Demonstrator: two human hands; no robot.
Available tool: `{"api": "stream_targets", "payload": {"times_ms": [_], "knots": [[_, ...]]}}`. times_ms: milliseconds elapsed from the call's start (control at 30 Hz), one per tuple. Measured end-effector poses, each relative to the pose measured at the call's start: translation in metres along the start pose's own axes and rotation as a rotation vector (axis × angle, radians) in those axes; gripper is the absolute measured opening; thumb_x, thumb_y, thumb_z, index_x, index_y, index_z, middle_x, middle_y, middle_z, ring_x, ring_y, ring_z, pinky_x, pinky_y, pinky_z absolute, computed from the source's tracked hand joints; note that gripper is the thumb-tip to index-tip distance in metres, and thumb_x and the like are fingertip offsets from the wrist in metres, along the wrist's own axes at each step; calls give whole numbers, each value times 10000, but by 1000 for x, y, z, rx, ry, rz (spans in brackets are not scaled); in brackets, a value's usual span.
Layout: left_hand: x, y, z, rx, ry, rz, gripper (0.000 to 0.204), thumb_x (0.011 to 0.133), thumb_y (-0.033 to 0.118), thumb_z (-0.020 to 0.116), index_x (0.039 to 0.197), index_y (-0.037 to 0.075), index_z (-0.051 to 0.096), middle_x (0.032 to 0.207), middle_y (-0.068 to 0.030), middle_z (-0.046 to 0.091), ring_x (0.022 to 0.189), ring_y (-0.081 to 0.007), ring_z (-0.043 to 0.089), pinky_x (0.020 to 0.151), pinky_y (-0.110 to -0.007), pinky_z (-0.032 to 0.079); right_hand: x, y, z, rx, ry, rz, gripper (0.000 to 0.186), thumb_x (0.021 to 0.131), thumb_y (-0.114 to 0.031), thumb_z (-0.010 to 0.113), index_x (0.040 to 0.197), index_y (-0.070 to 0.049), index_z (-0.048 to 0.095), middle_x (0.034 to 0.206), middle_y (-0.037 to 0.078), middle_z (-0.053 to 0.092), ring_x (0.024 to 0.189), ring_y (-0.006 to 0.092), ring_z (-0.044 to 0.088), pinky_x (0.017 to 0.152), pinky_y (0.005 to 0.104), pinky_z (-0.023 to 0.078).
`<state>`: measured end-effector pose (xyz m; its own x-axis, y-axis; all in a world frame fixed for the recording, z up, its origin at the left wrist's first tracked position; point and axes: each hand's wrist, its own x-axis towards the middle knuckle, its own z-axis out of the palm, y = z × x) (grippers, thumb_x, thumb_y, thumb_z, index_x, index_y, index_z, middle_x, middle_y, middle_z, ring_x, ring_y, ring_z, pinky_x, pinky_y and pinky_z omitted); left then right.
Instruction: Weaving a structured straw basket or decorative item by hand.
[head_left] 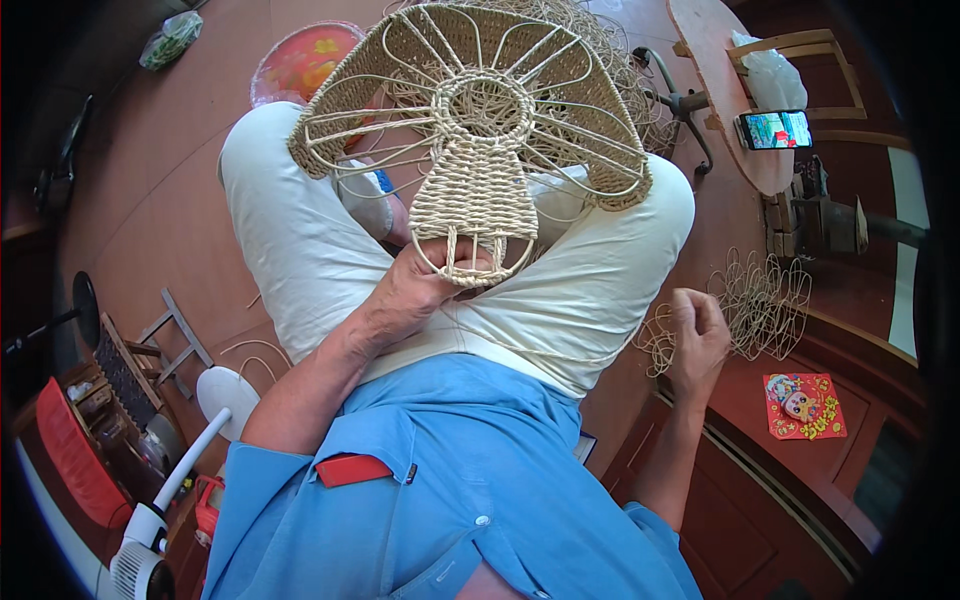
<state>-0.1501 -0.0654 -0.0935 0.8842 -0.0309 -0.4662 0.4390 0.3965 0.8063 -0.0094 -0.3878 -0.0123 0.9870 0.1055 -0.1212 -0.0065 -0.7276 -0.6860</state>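
A fan-shaped woven piece of natural cord on a wire frame rests across my knees, its wide scalloped part away from me. My left hand grips the narrow rounded end, with some fingers behind the frame's loop. Several short upright bars there are partly wrapped, and an opening shows beside them. From this end a loose strand of cord runs over my lap to the right. My right hand is raised out to the right, fingers curled closed as if round that strand; the exact pinch point is hard to see.
Tangled cord lies on the floor beyond the piece, and looser coils lie at the right. A phone stands by a round wooden board. A white fan and small stools are at lower left; a pink round cushion lies ahead.
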Motion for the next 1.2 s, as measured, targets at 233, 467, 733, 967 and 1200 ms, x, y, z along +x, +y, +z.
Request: {"api": "stream_targets", "payload": {"times_ms": [233, 467, 733, 967, 1200], "knots": [[-1, -14, -9, -189, -46, 80, 300, 1011, 214, 702, 1249, 32, 719, 1027, 22, 716, 856, -52, 593, 773, -239, 476, -32, -74, 90, 819, -612, 242, 385, 1011, -166, 693, 1307, 63, 602, 1143, 144, 726, 1001, 170, 706, 898, 303, 583], [-6, -11, -12, -331, -75, 136, 369, 1042, 236, 668, 1339, 18, 657, 1223, -53, 728, 1109, -122, 677, 992, -301, 539, -28, -86, 124, 1078, -746, 388, 370, 1026, -171, 671, 1314, 49, 598, 1187, 148, 717, 1008, 192, 735, 895, 343, 622], [-2, -8, -18, -359, 79, 183, 301, 1065, 277, 641, 1237, 35, 690, 1077, 0, 719, 892, -60, 601, 817, -244, 471, -23, -88, 124, 1113, -769, 380, 428, 1014, -174, 705, 1339, 26, 510, 1207, 148, 718, 1056, 206, 731, 920, 359, 622], [-39, 18, -30, 106, 453, 365, 244, 1081, 214, 605, 1137, -6, 695, 1045, -30, 719, 947, -108, 644, 908, -273, 508, -22, -86, 124, 1216, -827, 428, 435, 1029, -166, 682, 1365, 1, 461, 1265, 163, 692, 1094, 213, 720, 929, 378, 617], [-53, 56, -1, 580, 515, 551, 104, 990, 40, 677, 1078, 7, 722, 984, -69, 701, 912, -137, 668, 872, -295, 518, -25, -81, 128, 1224, -823, 421, 436, 1032, -186, 683, 1363, -9, 460, 1274, 151, 686, 1098, 209, 711, 930, 372, 613]]}}
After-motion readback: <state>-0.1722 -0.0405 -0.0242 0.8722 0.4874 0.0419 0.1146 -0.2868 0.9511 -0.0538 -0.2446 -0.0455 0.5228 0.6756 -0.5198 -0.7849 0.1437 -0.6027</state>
